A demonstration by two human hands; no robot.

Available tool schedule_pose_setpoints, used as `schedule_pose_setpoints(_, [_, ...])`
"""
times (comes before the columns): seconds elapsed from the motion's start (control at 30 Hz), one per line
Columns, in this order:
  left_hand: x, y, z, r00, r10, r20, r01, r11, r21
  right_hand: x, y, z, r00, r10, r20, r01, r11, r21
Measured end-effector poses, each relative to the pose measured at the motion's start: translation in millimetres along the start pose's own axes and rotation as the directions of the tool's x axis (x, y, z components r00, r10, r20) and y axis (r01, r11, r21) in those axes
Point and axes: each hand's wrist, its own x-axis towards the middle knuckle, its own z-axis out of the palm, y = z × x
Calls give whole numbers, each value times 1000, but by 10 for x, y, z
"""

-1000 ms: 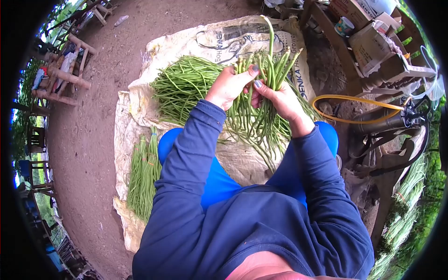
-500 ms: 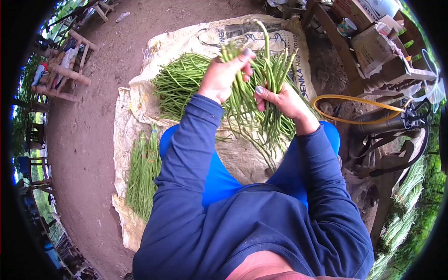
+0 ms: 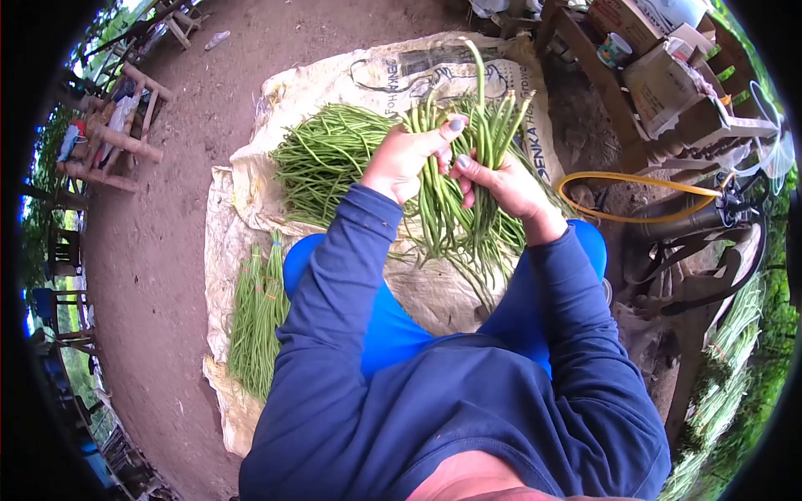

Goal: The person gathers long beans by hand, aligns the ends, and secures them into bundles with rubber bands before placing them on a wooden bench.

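Observation:
My left hand [image 3: 404, 160] is closed around a handful of long green string beans [image 3: 434, 204], their ends poking up above the fingers. Close beside it, my right hand [image 3: 505, 184] grips a second bunch of string beans [image 3: 486, 204], one bean rising well above the others. The two thumbs are nearly touching. Both bunches hang down between my knees. Behind the left hand, a broad pile of loose string beans [image 3: 322, 163] lies on the spread sacks [image 3: 292, 83]. Tied string bean bundles [image 3: 257, 321] rest by my left leg.
At the right stands a wooden table [image 3: 597, 63] with cardboard boxes [image 3: 664, 88] and a cup [image 3: 614, 50]. Below it are a yellow hose [image 3: 635, 174] and a metal tank [image 3: 685, 219]. More bean bundles [image 3: 723, 367] lie lower right. A wooden bench [image 3: 125, 138] stands left on bare earth.
My left hand has lowered slightly and moved a little right, nearer the right hand. Its beans, blurred before, now hang still beside the other bunch. My right hand has barely moved.

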Motion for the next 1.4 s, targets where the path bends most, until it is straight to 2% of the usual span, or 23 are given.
schedule_pose_setpoints(0.07, [8, 26, 3, 992, 54, -111, -40, 992, 122, -19, 19, 30, 997, 14, 82, -5, 994, -109])
schedule_pose_setpoints(0.13, [-13, 192, -14, 968, 156, -195, -166, 986, -36, -11, 49, -1, 994, 11, 111, 9, 984, -177])
schedule_pose_setpoints(0.2, [64, 256, -248, 976, 204, -79, -215, 962, -168, -31, 10, 23, 989, 48, 141, -19, 980, -199])
schedule_pose_setpoints(0.27, [134, 207, -318, 977, 210, 28, -195, 945, -264, -40, 4, 11, 987, 56, 152, -24, 979, -203])
schedule_pose_setpoints(0.33, [117, 222, -280, 985, 118, 128, -85, 968, -237, -74, -22, 25, 976, 167, 141, -125, 955, -271])
schedule_pose_setpoints(0.4, [72, 252, -245, 984, 89, 153, -50, 970, -240, -82, -8, 27, 967, 186, 172, -139, 958, -252])
schedule_pose_setpoints(0.47, [35, 292, -234, 997, 66, 28, -59, 976, -212, -87, -14, 20, 976, 164, 143, -128, 964, -231])
schedule_pose_setpoints(0.5, [21, 296, -236, 991, 132, -3, -129, 958, -255, -85, -32, 21, 988, 102, 117, -82, 983, -164])
schedule_pose_setpoints(0.53, [15, 359, -269, 974, 206, 95, -175, 949, -262, -84, -37, 13, 995, 62, 72, -62, 998, -12])
schedule_pose_setpoints(0.6, [-113, 439, -208, 991, 132, 8, -117, 908, -402, -32, -8, -51, 998, 63, 5, -63, 970, 234])
schedule_pose_setpoints(0.63, [-87, 418, -352, 983, 155, 100, -98, 899, -427, -6, 23, -75, 998, 23, -51, -7, 957, 291])
schedule_pose_setpoints(0.67, [-57, 351, -426, 964, 224, 144, -141, 887, -439, 45, 81, -116, 994, -18, -110, 49, 957, 284])
schedule_pose_setpoints(0.73, [-120, 381, -378, 951, 228, 209, -83, 839, -538, 114, 96, -15, 940, -174, -294, 231, 958, 172])
schedule_pose_setpoints(0.77, [-151, 373, -309, 995, 89, 54, -59, 909, -414, 105, 87, -28, 939, -175, -296, 233, 957, 174])
schedule_pose_setpoints(0.8, [-169, 326, -303, 991, 89, 99, -58, 959, -277, 89, 69, -49, 948, -157, -276, 197, 973, 124])
schedule_pose_setpoints(0.87, [-206, 174, -55, 999, -17, -31, 12, 990, -140, 96, 78, -55, 958, -140, -251, 163, 984, 73])
schedule_pose_setpoints(0.93, [-169, -30, 135, 999, -35, 6, 35, 997, -65, 103, 82, 0, 965, -93, -246, 91, 996, -19])
schedule_pose_setpoints(0.97, [-142, -125, 214, 999, 22, -27, -24, 997, -75, 87, 38, 70, 952, -81, -295, 82, 997, -10])
schedule_pose_setpoints(1.0, [-150, -154, 301, 993, 101, -67, -103, 994, -23, 52, -93, 223, 944, 10, -328, 30, 993, 118])
schedule_pose_setpoints(1.1, [-54, -230, 253, 984, 108, -142, -117, 992, -55, 78, -2, 181, 955, -92, -281, 112, 992, 54])
schedule_pose_setpoints(1.17, [-28, -208, 195, 985, 135, -107, -144, 986, -82, 82, 35, 119, 947, -210, -242, 189, 976, -110])
schedule_pose_setpoints(1.33, [-49, -182, 226, 985, 122, -118, -132, 988, -80, 65, 56, 87, 937, -238, -257, 221, 971, -96])
schedule_pose_setpoints(1.4, [-29, -217, 194, 986, 121, -110, -130, 989, -77, 37, 25, 95, 966, -178, -189, 164, 983, -84])
